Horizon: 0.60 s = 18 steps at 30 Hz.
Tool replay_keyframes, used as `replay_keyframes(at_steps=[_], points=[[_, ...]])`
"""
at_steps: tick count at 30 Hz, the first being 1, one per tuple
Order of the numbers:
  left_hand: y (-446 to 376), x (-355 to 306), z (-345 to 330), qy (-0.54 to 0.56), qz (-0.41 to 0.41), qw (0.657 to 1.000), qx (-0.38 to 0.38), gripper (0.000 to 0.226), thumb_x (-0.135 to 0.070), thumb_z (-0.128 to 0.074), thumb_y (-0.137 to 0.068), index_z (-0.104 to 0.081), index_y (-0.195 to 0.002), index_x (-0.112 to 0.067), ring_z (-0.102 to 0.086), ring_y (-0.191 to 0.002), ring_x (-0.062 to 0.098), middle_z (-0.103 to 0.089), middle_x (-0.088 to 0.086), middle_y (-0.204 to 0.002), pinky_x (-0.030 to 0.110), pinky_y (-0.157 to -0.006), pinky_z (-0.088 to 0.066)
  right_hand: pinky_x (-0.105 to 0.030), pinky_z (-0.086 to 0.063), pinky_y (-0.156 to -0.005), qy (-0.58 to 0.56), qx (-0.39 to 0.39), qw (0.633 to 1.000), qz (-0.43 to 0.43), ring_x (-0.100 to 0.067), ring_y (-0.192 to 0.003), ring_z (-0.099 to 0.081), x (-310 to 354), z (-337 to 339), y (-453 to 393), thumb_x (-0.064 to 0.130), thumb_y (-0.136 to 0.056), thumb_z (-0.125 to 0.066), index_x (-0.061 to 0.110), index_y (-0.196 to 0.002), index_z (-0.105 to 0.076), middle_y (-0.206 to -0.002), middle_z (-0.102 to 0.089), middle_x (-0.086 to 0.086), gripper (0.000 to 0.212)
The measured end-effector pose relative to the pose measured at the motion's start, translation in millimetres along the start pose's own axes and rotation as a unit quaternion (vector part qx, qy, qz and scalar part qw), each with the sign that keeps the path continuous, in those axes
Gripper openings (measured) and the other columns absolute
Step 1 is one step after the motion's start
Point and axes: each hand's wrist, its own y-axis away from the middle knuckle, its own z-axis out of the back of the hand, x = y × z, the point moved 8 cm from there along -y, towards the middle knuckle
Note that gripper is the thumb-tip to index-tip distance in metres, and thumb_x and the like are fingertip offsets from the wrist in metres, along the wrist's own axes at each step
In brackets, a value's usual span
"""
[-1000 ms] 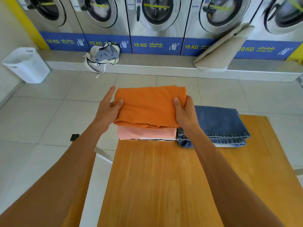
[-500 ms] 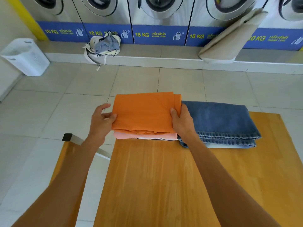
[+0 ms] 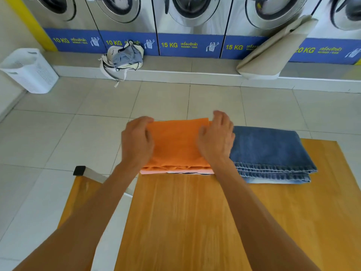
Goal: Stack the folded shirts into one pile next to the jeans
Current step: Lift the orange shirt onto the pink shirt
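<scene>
A folded orange shirt [image 3: 175, 143] lies on top of a pile at the far edge of the wooden table [image 3: 195, 222]. Under it show the edges of a pink shirt [image 3: 154, 171] and a white one with a dark stripe [image 3: 189, 173]. Folded blue jeans [image 3: 267, 149] lie right beside the pile, touching it. My left hand [image 3: 136, 141] rests palm down on the orange shirt's left side, fingers curled on its far left corner. My right hand [image 3: 216, 141] rests on the right side, fingers curled on the far right corner.
A lower wooden board [image 3: 78, 196] with a black-capped metal bar [image 3: 79, 170] sits left of the table. On the tiled floor beyond stand a white laundry basket [image 3: 29, 71], a cloth bag of clothes [image 3: 123, 57] and a beige pad [image 3: 273, 49] leaning on washing machines [image 3: 191, 16].
The orange shirt has come down onto the pile. My hands have slid from its near sides up to its far corners and now lie on top of it.
</scene>
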Motion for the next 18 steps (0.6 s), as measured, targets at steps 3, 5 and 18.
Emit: replay_keyframes(at_steps=[3, 5, 18], points=[[3.9, -18.3, -54.5, -0.086, -0.083, 0.986, 0.115, 0.044, -0.034, -0.030, -0.101, -0.052, -0.137, -0.022, -0.031, -0.144, 0.027, -0.044, 0.005, -0.150, 0.052, -0.116, -0.024, -0.051, -0.015, -0.120, 0.068, 0.069, 0.986, 0.137, -0.026, -0.152, -0.010, 40.7, -36.8, 4.0, 0.033, -0.101, -0.035, 0.020, -0.153, -0.024, -0.164, -0.014, -0.005, 0.055], [11.3, 1.9, -84.8, -0.120, -0.063, 0.974, 0.184, 0.055, -0.049, -0.012, -0.100, -0.030, -0.150, -0.033, -0.011, -0.150, 0.025, -0.022, 0.002, -0.161, 0.055, -0.119, -0.008, -0.051, -0.003, -0.122, 0.117, 0.143, 0.969, 0.164, -0.024, -0.153, -0.002, 29.8, -72.9, 15.9, 0.044, -0.103, -0.023, 0.024, -0.155, -0.018, -0.166, -0.009, -0.003, 0.056], [-7.0, 57.6, -106.5, -0.030, 0.060, 0.972, 0.226, 0.056, -0.057, -0.008, -0.098, -0.025, -0.149, -0.041, -0.038, -0.137, 0.033, -0.021, 0.003, -0.160, 0.058, -0.109, -0.033, -0.048, -0.003, -0.123, 0.077, 0.137, 0.986, 0.051, -0.024, -0.153, -0.002, -39.9, -82.5, 9.6, 0.049, -0.103, -0.015, 0.031, -0.157, -0.010, -0.166, -0.009, -0.004, 0.057]])
